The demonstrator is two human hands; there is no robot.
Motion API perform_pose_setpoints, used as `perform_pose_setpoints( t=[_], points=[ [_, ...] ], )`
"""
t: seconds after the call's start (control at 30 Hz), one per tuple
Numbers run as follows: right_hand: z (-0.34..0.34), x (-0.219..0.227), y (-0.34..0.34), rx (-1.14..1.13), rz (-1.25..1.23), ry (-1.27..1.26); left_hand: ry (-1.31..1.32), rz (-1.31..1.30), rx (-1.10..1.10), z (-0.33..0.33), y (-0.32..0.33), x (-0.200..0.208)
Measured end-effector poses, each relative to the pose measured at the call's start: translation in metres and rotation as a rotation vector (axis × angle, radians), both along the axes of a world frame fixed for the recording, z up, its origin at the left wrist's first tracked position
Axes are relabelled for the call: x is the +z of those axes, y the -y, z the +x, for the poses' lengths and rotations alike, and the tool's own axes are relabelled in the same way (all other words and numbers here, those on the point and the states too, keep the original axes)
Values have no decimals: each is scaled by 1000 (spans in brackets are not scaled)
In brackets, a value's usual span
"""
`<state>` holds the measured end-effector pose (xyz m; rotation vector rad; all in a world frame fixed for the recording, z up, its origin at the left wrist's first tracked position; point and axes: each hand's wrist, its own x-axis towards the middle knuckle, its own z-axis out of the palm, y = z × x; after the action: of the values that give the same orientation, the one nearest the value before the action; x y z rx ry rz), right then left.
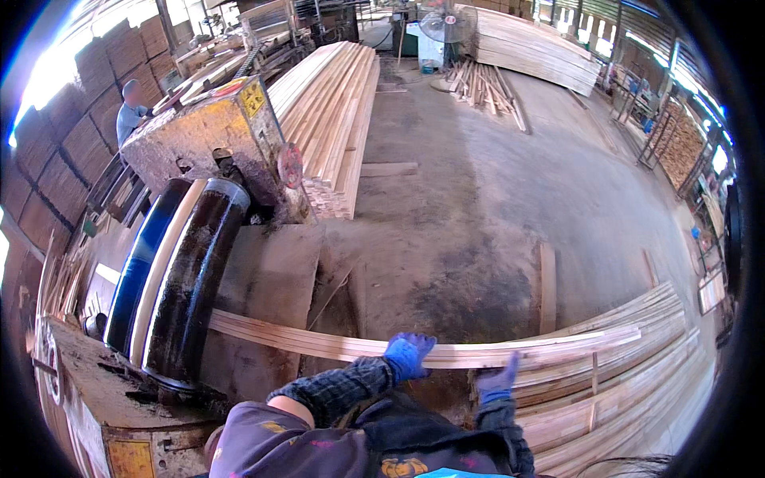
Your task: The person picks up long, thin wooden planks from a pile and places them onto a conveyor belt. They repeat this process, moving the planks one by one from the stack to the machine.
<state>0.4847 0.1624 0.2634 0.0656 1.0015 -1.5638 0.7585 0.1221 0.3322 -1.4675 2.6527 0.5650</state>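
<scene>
A narrow bundle of long pale wooden boards (319,342) lies across in front of me, its left end beside the dark rollers and its right end over a stack of planks. My left hand (409,354), in a blue-purple glove, is closed over the boards near their middle. Farther right, my right hand (497,380), gloved alike, grips the near edge with the thumb raised; its other fingers are mostly hidden under the wood. At the left, two thick glossy rollers (195,279) have a pale strip (166,271) between them.
The rollers sit in a dusty yellow machine housing (199,119). Stacked planks (629,382) lie at the near right. A long lumber pile (335,103) extends beyond the machine, with scrap sticks (482,88) and a fan (441,28) farther back. Another person (130,111) stands behind the machine.
</scene>
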Motion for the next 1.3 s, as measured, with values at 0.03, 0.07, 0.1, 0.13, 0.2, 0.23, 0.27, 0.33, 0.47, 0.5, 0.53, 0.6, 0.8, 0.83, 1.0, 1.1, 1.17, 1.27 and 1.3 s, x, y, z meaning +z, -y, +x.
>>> perform_pose_setpoints(
  t=[0.03, 0.07, 0.1, 0.13, 0.2, 0.23, 0.27, 0.33, 0.47, 0.5, 0.53, 0.6, 0.8, 0.83, 1.0, 1.1, 1.17, 1.27, 1.3],
  points=[
    [-12, 18, 3, -32, 56, 61, 4, -57, 3, 19, -7, 6],
    [-34, 30, 5, -69, 114, 112, 14, -56, 13, 39, -13, 8],
    [-64, 25, 8, -87, 34, 123, 11, -67, 16, 53, -14, 8],
    [-89, 19, 9, -104, -46, 135, 10, -76, 19, 67, -17, 7],
    [-112, 19, 16, -98, -55, 123, 39, -17, 49, 97, -19, 4],
    [-126, 15, 12, -111, -55, 118, 66, -38, 36, 109, -21, 6],
    [-131, 5, 14, -108, -89, 111, 95, -60, 19, 121, -21, 8],
    [-119, -5, 14, -22, -83, 89, 136, -17, 79, 142, -26, 21],
    [-57, -21, 13, 233, -122, -677, -35, -22, 18, 113, -14, 36],
    [-32, 3, 18, -56, -198, 226, -31, -106, -24, 94, -11, 25],
    [-34, -8, 18, -67, -141, 162, -78, -117, -51, 58, -2, 23],
    [-7, -27, 10, -48, -87, 277, -164, -118, -75, 7, 4, 25],
    [0, -10, -56, 206, -27, 312, -359, -147, -204, -112, 3, 16],
    [-1, -22, -68, 156, -53, 348, -367, -134, -234, -115, 3, 17],
    [-51, -35, -149, -87, 120, 191, -192, -251, -122, -153, 5, 30],
    [-85, -75, -226, -338, 235, 440, -359, -115, -194, -167, 13, 28],
    [-93, -107, -276, -529, 292, 495, -413, -96, -255, -181, 5, 32],
    [-97, -160, -328, -758, 380, 447, -505, 75, -198, -205, -11, 47],
    [-103, -169, -337, -811, 409, 449, -449, 56, -184, -202, -11, 42]
  ],
)
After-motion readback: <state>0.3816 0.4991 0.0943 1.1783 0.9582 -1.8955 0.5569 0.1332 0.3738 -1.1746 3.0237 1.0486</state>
